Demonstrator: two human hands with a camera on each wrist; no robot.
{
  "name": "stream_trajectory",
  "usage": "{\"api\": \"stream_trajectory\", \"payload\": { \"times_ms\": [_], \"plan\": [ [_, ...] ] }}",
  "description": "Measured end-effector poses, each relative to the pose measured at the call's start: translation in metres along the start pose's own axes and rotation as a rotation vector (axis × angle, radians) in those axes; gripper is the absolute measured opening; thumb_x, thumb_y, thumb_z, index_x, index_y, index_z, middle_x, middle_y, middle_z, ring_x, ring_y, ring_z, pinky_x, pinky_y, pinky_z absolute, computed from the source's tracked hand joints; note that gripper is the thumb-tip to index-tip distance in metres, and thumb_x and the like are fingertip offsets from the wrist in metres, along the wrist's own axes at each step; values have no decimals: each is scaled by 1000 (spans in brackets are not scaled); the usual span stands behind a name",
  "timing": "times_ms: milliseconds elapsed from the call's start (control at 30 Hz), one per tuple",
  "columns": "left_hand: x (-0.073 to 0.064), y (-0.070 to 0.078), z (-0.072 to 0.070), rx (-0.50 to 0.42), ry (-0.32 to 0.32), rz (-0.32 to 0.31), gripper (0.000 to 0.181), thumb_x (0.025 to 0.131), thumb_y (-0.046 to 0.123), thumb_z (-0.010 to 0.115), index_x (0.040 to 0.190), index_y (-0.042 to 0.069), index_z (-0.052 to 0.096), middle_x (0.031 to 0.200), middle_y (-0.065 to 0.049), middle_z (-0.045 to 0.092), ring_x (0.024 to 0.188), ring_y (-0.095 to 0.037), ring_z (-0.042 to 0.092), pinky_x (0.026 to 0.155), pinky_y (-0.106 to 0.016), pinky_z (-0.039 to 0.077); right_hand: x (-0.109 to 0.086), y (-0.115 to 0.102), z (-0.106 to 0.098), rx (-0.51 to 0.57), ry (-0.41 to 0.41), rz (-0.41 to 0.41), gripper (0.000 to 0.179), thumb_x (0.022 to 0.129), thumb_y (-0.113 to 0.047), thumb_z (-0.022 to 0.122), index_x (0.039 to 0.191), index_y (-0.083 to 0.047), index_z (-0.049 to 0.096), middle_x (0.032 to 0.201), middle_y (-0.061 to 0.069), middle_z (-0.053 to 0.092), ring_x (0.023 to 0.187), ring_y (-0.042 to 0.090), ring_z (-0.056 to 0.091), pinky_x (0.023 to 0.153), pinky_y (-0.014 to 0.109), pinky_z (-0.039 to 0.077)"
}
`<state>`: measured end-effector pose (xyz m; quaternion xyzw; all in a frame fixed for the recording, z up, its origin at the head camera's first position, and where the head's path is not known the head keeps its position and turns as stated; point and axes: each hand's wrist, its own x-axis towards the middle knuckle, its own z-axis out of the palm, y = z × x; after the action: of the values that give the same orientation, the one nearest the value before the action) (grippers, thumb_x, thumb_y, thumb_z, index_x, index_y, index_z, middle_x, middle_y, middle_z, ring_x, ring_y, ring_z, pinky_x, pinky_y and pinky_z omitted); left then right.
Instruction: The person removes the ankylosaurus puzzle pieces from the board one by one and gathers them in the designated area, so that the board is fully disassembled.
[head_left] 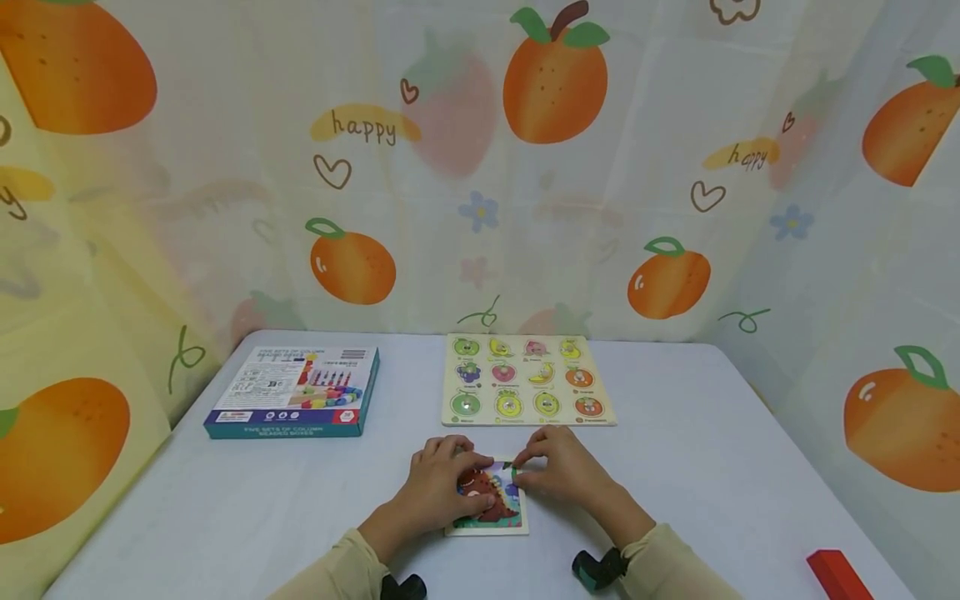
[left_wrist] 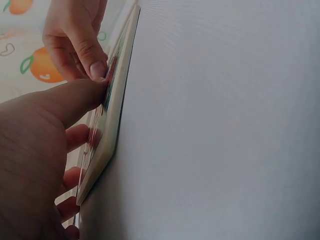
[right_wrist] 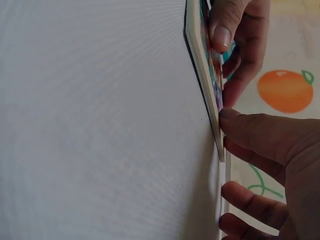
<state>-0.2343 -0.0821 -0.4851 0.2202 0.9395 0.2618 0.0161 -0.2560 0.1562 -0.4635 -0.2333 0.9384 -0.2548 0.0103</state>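
A small square dinosaur puzzle (head_left: 501, 523) with a pale rim lies flat on the white table in the head view, showing a brown dinosaur on a colourful ground. My left hand (head_left: 438, 492) rests over its left side, thumb and forefinger spread across the picture. At the upper right corner, my right hand (head_left: 564, 468) pinches with thumb and forefinger. The left wrist view shows the left thumb (left_wrist: 82, 97) on the picture, close to the right thumb. In the right wrist view, the right thumb (right_wrist: 250, 122) meets the puzzle's edge, and its other fingers spread beyond the corner.
Behind the hands lies a wooden fruit board (head_left: 528, 379) with several round fruit pictures. To the left is a flat teal and white toy box (head_left: 292, 392). A red block (head_left: 838, 573) sits near the front right edge. Fruit-printed cloth (head_left: 450, 250) hangs behind the table.
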Motion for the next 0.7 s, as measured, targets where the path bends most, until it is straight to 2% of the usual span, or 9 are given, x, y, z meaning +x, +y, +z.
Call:
{"api": "stream_trajectory", "payload": {
  "times_ms": [300,500,700],
  "plan": [
    [1,1,0,-6,-8,-12,55,81,60,70,128,33,64,131,0,45,126,-29,33,101,-57,27,2,-1,1,-65,-1,0,19,78,-35,83,94,-25,79,98,-7,56,97,18,51,90,42,42],
    [1,0,0,-3,-5,-4,54,82,60,70,128,33,64,132,0,45,126,-30,33,101,-57,27,3,-2,0,-51,-15,-7,16,78,-32,83,91,-25,79,98,-6,56,99,20,51,91,44,42],
    [0,0,0,-7,0,-5,53,81,59,70,127,33,64,132,1,44,126,-29,33,101,-57,27,6,-7,0,-81,-34,50,14,76,-35,85,87,-30,77,100,-5,56,106,24,46,90,48,39]
  ]
}}
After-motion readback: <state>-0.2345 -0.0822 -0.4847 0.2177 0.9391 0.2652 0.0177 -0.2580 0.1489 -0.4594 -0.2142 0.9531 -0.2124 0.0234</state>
